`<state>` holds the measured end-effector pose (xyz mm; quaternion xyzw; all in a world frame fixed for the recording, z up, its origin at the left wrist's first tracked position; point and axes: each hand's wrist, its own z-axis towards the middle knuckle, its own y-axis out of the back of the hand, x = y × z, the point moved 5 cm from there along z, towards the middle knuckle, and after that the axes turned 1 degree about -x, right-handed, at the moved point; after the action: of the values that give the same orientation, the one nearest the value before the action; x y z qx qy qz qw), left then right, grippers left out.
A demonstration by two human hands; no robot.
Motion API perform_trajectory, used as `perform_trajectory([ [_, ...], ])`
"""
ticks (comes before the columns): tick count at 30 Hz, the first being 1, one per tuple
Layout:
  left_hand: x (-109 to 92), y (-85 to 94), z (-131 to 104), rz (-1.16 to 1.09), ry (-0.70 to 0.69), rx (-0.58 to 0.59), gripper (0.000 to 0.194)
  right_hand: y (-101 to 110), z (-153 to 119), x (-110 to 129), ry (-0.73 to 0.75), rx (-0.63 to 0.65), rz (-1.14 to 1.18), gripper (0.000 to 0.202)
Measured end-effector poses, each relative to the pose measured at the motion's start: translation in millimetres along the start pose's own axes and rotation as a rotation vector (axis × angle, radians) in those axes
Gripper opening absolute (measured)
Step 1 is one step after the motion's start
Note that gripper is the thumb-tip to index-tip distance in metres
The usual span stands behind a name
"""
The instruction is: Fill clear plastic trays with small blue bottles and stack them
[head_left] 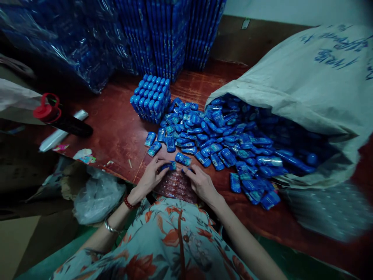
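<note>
My left hand (153,174), with a red beaded bracelet and a silver bangle on its wrist, grips a small blue container (169,166) at the table's front edge. My right hand (199,181) is just to the right, its fingers closed at a bit of blue that they mostly hide. Between and below the hands lies a clear plastic tray (177,186) with rows of hollows. Another blue container (183,159) lies just beyond the fingertips. A large loose pile of such containers (204,134) spreads behind and to the right.
A neat block of blue containers (150,97) stands behind the pile. Tall blue stacks (166,35) rise at the back. An open white sack (305,77) spills containers at the right. A red-lidded bottle (70,122) and a plastic roll (56,138) lie at the left.
</note>
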<state>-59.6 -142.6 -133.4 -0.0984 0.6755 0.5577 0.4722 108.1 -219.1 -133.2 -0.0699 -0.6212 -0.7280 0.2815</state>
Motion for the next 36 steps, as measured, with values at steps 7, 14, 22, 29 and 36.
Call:
perform_trajectory([
  [7, -3, -11.7, -22, 0.204, -0.119, 0.08, 0.037, -2, -2, -3, -0.032, -0.062, 0.112, 0.049],
  [14, -17, -20.0, -15, 0.455, -0.215, 0.275, 0.037, -4, -2, 1, -0.017, -0.023, 0.036, 0.05],
  [22, -32, -44.5, 8, 0.782, -0.329, 0.497, 0.031, -10, 4, 3, 0.053, 0.034, -0.088, 0.047],
  [29, -28, -21.0, 22, 0.497, -0.239, 0.471, 0.032, 6, 12, 3, -0.037, 0.089, 0.111, 0.037],
  [36, -10, 16.0, 61, 0.189, -0.075, 0.05, 0.025, 17, 52, -30, -0.213, 0.047, 0.145, 0.027],
])
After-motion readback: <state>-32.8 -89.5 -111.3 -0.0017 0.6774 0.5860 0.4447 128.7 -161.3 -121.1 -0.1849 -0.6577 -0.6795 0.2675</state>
